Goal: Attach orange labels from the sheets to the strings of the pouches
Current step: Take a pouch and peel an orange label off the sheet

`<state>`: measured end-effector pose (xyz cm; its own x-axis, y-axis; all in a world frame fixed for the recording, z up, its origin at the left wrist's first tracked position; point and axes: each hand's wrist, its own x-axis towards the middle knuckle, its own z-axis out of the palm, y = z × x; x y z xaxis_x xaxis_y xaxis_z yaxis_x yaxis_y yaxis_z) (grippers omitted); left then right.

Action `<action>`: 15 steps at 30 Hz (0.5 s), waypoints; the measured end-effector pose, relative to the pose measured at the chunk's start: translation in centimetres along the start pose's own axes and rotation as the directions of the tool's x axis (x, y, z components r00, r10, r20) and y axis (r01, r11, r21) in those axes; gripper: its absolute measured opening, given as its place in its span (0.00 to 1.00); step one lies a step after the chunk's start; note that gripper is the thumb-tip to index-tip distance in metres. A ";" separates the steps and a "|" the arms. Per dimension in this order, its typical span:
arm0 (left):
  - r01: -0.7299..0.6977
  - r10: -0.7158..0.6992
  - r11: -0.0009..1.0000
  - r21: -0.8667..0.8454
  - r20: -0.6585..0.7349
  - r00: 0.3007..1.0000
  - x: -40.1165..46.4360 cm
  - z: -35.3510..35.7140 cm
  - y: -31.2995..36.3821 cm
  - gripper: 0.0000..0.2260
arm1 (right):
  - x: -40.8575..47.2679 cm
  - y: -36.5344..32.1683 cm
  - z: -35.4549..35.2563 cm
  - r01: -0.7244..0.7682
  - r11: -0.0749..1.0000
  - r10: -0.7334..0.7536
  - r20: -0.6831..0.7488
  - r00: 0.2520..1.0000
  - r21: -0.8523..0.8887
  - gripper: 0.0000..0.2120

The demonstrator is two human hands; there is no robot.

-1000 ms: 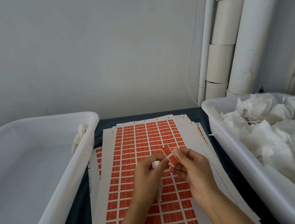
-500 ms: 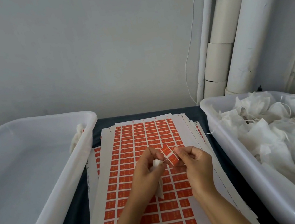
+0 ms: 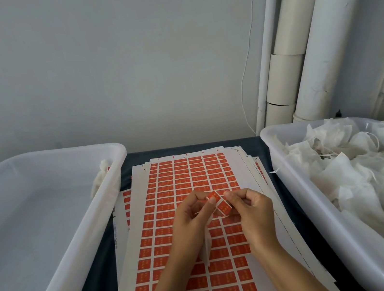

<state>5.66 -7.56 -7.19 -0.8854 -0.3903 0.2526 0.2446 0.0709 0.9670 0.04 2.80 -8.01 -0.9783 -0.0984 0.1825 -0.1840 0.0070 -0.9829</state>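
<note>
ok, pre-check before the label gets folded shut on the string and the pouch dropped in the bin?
1. Orange label off the sheet and held: ok, pinched between left hand and right hand.
2. Pouch in hand: ok, hangs below the left hand.
3. String lying across the label: cannot tell, fingers hide it.
4. Label open, not yet closed: ok, two orange panels show.
5. Left bin has room: ok, one pouch at its far corner.
6. Label sheets and right bin of pouches stocked: ok.
</note>
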 end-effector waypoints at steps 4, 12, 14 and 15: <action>-0.010 0.010 1.000 0.025 -0.016 1.000 0.1 -0.2 -0.1 0.09 | 0.1 0.1 0.0 0.048 0.998 -0.049 -0.001 0.999 -0.046 0.04; 0.004 -0.004 1.000 0.028 0.021 1.000 0.1 -0.4 -0.1 0.08 | 0.0 0.0 -0.2 0.198 0.956 -0.211 -0.039 0.977 -0.216 0.03; 0.003 -0.004 1.000 0.025 0.028 1.000 0.1 -0.4 -0.2 0.08 | 0.1 -0.1 -0.2 0.182 0.960 -0.194 -0.038 0.980 -0.214 0.02; 0.002 -0.003 1.000 0.028 0.034 0.999 0.1 -0.4 -0.2 0.08 | 0.1 -0.1 -0.2 0.164 0.965 -0.174 -0.034 0.984 -0.206 0.02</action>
<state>5.66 -8.00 -7.36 -0.8993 -0.3587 0.2502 0.2312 0.0958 0.9682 -0.09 3.00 -7.83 -0.9339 -0.0641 0.3517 -0.3573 0.1961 -0.9132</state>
